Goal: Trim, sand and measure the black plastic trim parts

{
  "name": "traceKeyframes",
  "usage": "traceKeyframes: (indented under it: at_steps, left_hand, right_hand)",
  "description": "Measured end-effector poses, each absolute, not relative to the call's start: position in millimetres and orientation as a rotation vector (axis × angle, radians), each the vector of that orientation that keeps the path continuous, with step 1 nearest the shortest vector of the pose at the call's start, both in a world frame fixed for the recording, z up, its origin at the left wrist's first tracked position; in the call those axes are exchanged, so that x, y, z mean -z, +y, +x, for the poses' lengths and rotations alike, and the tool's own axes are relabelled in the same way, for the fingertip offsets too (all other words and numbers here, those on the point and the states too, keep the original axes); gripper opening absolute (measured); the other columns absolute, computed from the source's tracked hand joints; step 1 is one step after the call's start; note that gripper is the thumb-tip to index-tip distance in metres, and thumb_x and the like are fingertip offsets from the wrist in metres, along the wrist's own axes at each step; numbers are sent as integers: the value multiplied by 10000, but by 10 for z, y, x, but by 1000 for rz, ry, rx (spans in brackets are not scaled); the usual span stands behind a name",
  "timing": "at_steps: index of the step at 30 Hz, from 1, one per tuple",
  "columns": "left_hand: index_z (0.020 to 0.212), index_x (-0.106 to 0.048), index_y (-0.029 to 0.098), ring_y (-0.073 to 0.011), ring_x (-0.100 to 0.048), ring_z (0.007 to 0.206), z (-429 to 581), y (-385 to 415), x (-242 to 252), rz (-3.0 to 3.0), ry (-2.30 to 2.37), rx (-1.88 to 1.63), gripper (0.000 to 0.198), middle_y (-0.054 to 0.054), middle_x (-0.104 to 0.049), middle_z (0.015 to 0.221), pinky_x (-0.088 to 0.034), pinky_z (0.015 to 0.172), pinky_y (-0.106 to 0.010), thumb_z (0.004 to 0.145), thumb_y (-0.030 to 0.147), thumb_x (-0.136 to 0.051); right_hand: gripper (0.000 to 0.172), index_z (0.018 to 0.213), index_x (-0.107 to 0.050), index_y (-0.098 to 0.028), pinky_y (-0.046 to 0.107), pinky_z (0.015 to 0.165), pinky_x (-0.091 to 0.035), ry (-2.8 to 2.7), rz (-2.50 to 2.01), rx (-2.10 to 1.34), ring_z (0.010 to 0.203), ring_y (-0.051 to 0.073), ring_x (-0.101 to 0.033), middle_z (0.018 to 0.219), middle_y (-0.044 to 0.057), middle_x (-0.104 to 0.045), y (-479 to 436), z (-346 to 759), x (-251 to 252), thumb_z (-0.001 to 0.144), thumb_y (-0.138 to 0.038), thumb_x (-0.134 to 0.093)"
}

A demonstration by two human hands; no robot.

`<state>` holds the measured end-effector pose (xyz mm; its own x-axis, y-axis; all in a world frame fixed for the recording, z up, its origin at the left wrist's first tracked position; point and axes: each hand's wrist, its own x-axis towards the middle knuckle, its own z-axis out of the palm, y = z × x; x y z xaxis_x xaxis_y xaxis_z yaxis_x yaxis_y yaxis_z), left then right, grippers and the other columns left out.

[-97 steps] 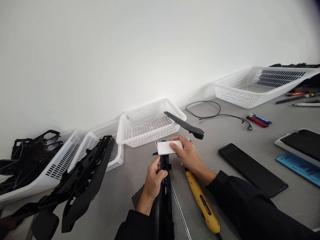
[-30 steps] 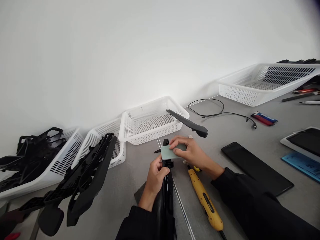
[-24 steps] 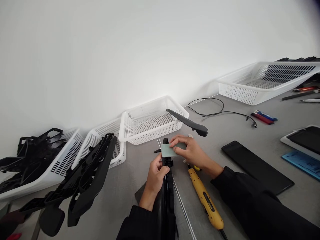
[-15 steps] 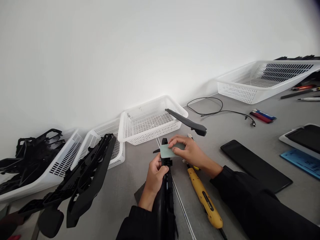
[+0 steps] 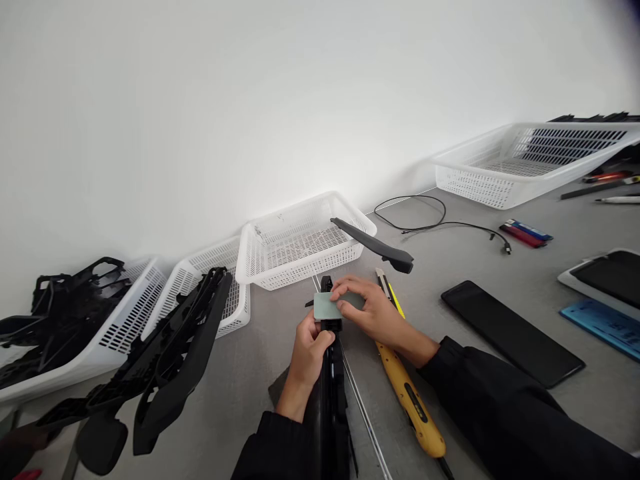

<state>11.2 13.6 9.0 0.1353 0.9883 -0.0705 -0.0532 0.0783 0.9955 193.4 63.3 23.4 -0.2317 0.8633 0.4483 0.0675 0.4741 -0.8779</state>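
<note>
My left hand [image 5: 309,347] is wrapped round a long black plastic part [image 5: 334,393] that runs toward me, its thumb on top near the far end. Between the thumb and fingers of my right hand [image 5: 373,308] is a flat pale-green pad [image 5: 327,307], possibly sandpaper. It lies across the far end of the black part, and whatever is under it is hidden. Just right of my right hand, a yellow-and-black utility knife [image 5: 390,292] lies on the table. A yellow corded power tool [image 5: 413,403] rests below my right wrist.
White baskets [image 5: 300,270] line the wall, one with a dark curved strip [image 5: 375,243] over its rim. Black plastic parts [image 5: 185,360] jut from the left baskets. A black phone-like slab [image 5: 510,333], a cable [image 5: 445,217] and a blue plate [image 5: 605,327] lie to the right.
My right hand has slid slightly left with the pale-green pad, uncovering more of the utility knife. My left hand keeps its hold on the black part.
</note>
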Motion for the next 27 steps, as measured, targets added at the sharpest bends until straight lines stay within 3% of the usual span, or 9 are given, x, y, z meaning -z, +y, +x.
traceKeyframes:
  at_steps: [5,10,15,20,24,27]
  left_hand:
    - [1217,-655,119,-88,-203,525,113,137,-101,1158,1097,-1002,489,103,-345,602,-199,485,-232,748,257,-659]
    - [1121,-677,115,-89,-254,556,115,138,-114,1166,1095,-1079,408,79,-397,636,-234,505,-230,735,246,-661]
    - [1346,-609,113,-87,-211,513,116,126,-136,1135,1081,-992,601,106,-357,592,-212,488,-229,762,248,-656]
    - [1190,-672,109,-86,-261,551,123,139,-139,1159,1086,-1079,463,80,-407,635,-248,507,-224,747,243,-661]
    - [1335,-622,110,-82,-215,511,129,141,-154,1146,1086,-999,591,103,-370,602,-220,483,-224,762,254,-656]
    - [1313,-642,113,-84,-222,515,129,136,-161,1148,1092,-1009,575,101,-360,600,-221,488,-225,756,254,-662]
  right_hand:
    - [148,861,-712,-234,371,916,-498,-1620,-853,-893,979,216,-687,1009,38,-723,650,1948,-220,859,-135,-600]
    - [160,889,-714,-232,374,920,-498,-1654,-801,-909,989,216,-687,1034,44,-719,648,1942,-213,864,-136,-588]
    - [152,849,-709,-231,371,911,-501,-1607,-880,-877,963,217,-686,991,37,-728,669,1978,-217,848,-135,-590]
    - [155,893,-714,-235,381,918,-501,-1657,-799,-898,989,223,-689,1043,46,-724,645,1934,-204,867,-136,-598]
    - [149,876,-705,-234,376,909,-499,-1607,-845,-859,974,219,-681,1001,37,-715,659,1941,-190,865,-131,-598]
    - [147,892,-702,-234,379,910,-499,-1604,-850,-845,985,222,-675,1014,41,-709,658,1948,-192,880,-139,-592]
